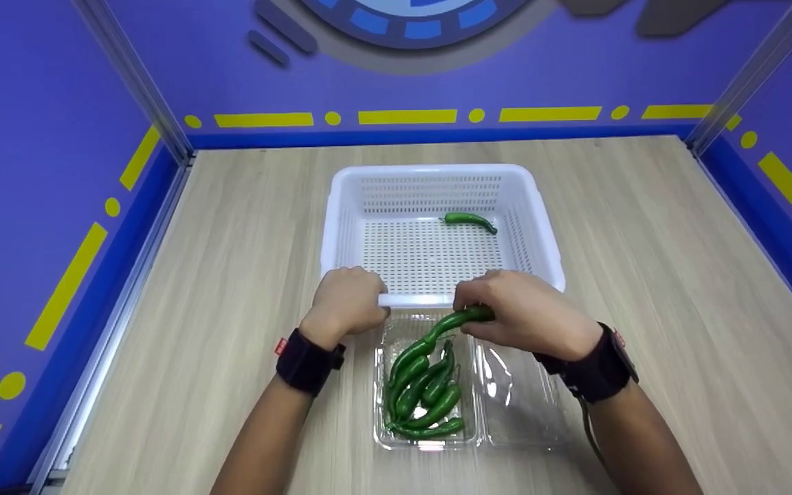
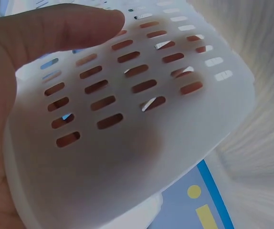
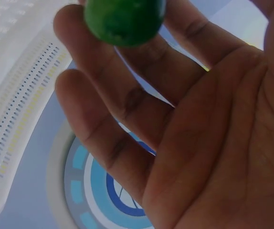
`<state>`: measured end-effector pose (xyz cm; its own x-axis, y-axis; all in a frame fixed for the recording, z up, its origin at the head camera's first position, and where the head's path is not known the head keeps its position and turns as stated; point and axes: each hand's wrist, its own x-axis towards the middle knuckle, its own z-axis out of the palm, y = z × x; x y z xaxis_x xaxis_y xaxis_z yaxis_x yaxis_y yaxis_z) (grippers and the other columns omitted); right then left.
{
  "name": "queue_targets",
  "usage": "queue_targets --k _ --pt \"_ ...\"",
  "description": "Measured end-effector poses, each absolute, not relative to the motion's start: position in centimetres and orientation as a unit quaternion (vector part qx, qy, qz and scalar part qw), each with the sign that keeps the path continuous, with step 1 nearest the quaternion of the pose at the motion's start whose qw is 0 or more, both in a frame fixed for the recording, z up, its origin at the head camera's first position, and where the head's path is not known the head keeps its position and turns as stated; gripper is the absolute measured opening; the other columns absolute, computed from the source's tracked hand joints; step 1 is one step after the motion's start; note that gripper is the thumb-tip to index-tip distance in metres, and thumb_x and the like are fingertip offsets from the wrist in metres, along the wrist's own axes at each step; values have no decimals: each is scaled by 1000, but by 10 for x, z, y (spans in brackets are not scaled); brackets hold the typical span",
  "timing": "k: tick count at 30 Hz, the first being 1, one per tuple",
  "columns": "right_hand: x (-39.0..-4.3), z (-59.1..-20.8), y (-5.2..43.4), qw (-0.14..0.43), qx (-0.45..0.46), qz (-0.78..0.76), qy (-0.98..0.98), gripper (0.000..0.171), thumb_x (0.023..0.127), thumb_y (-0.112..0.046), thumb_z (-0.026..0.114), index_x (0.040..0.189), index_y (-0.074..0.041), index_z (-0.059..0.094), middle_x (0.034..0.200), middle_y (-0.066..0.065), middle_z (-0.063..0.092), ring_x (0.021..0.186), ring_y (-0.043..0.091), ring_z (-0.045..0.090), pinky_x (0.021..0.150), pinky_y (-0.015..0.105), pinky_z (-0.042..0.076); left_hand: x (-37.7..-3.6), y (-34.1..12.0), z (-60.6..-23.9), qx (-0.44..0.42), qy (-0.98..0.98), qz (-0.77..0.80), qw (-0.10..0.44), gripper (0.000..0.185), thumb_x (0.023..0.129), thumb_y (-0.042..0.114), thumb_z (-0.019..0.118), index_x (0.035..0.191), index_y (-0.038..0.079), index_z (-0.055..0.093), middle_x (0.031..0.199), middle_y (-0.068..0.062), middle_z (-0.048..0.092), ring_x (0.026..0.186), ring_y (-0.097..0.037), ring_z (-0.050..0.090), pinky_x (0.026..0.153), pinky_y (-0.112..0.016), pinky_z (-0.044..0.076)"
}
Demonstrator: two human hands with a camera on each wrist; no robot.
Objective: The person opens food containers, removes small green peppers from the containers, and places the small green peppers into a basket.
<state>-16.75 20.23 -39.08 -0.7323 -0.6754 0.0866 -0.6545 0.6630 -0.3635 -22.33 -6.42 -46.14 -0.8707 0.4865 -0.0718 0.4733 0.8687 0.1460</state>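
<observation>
My left hand [image 1: 346,302] grips the near-left rim of a white perforated basket [image 1: 430,170]. In the left wrist view its thumb lies against the slotted basket wall [image 2: 184,124]. A green chili pepper [image 1: 463,317] is pinched in my right hand [image 1: 523,313], just outside the near rim and over a clear plastic clamshell box [image 1: 379,412]. The pepper's rounded end [image 3: 125,21] shows near the fingers in the right wrist view. Several green chili peppers [image 1: 430,392] lie heaped in the box. Inside the basket, toward the back right, lies one green pepper [image 1: 468,218].
The clamshell's clear lid [image 1: 523,412] lies folded open on the right, under my right forearm. Everything stands on a wood-grain table [image 1: 245,227]. Blue-purple panels [image 1: 396,89] with yellow marks enclose the back and both sides.
</observation>
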Motion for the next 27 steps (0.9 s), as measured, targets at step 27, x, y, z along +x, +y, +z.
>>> queue_targets --k 27 --pt "-184 -381 230 -85 -301 -226 923 14 88 -24 79 97 -19 69 87 -10 68 75 8 57 70 31 48 -222 -64 -462 244 966 68 46 23 80 28 69 60 20 59 59 4 55 58 -21 53 55 -41 46"
